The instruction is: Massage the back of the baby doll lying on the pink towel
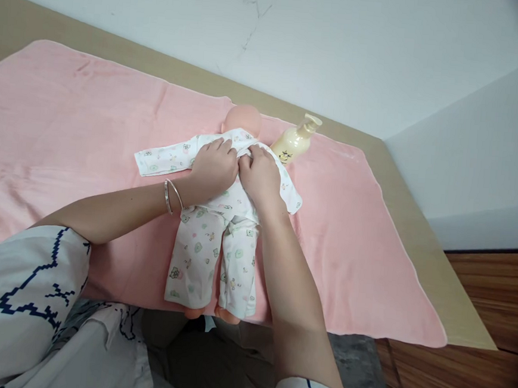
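Doll (222, 209) in printed pyjamas lies mid-towel, feet at the 6 o'clock tabletop (434, 243) edge. Left hand (213, 169) and right hand (262, 179) pinch its shirt at the chest. Lotion bottle (295, 140) stands near at 1 o'clock. Pink towel (57, 136) lies bare toward 9 o'clock.

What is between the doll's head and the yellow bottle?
Only bare pink towel lies between the doll's head and the yellow bottle, seen in the head view; both hands sit lower, on the doll's top.

doll suit (213, 238): white, small green and grey prints, under both hands;
towel (66, 131): plain pink;
bottle (295, 140): cream, beyond right hand (262, 179)
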Demonstrator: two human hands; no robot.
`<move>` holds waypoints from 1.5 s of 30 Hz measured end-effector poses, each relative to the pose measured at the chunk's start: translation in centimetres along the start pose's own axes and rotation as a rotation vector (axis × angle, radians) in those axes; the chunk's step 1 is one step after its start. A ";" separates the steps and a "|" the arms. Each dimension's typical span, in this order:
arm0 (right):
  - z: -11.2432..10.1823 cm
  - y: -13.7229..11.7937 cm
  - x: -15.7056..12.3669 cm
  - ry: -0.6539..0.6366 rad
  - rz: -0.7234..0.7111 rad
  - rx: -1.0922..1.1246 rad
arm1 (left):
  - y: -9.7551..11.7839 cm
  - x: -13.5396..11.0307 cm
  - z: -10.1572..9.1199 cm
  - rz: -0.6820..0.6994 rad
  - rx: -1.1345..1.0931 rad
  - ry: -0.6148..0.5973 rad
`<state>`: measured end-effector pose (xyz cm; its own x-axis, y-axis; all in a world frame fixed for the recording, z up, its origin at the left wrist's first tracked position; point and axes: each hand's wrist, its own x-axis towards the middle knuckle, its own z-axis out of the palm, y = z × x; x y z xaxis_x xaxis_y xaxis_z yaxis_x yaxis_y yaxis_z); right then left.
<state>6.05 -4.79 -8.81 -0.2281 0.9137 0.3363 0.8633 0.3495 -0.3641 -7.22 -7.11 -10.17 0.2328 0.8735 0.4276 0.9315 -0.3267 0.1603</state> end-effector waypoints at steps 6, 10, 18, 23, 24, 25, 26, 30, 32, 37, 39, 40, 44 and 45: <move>-0.1 -0.2 -0.1 -0.015 0.009 -0.014 | 0.2 -0.2 -0.1 -0.009 -0.002 -0.004; 0.7 0.5 0.2 -0.026 -0.008 -0.032 | 0.1 0.0 0.2 -0.035 -0.052 0.012; 1.2 -0.1 0.0 -0.006 -0.008 -0.125 | -2.5 2.0 1.8 -0.140 -0.209 -0.008; 0.6 -1.7 -0.8 0.019 0.020 -0.228 | -2.5 1.8 2.0 -0.136 -0.217 0.013; 0.6 -1.9 -1.0 0.022 0.018 -0.244 | -2.3 1.6 1.9 -0.130 -0.210 0.019; 0.6 -2.1 -1.1 0.020 0.019 -0.260 | -2.2 1.5 1.8 -0.121 -0.202 0.025; 0.6 -2.2 -1.2 0.015 0.023 -0.274 | -2.0 1.3 1.6 -0.110 -0.189 0.031; 0.2 -2.0 -1.0 -0.031 0.033 -0.259 | -1.0 0.8 0.6 -0.048 -0.091 0.005; 0.0 -1.3 -0.6 -0.056 0.004 -0.172 | -0.5 0.4 0.1 -0.007 -0.022 -0.015; -0.2 0.6 0.1 -0.069 -0.033 0.040 | 0.4 -0.4 -0.1 0.086 0.088 0.052; 0.1 0.9 0.2 -0.074 -0.028 0.041 | 0.4 -0.5 0.0 0.082 0.088 0.056; 0.2 1.0 0.2 -0.079 -0.022 0.029 | 0.4 -0.5 0.0 0.074 0.084 0.052; 0.7 1.0 0.1 -0.113 -0.003 -0.027 | 0.3 -0.4 -0.1 0.057 0.063 0.044; 0.7 1.0 0.1 -0.118 0.001 -0.033 | 0.3 -0.4 -0.1 0.054 0.056 0.041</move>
<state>6.55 -4.19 -9.72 -0.2768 0.9329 0.2305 0.8775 0.3432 -0.3350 -7.10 -7.59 -10.18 0.2724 0.8393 0.4705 0.9323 -0.3511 0.0867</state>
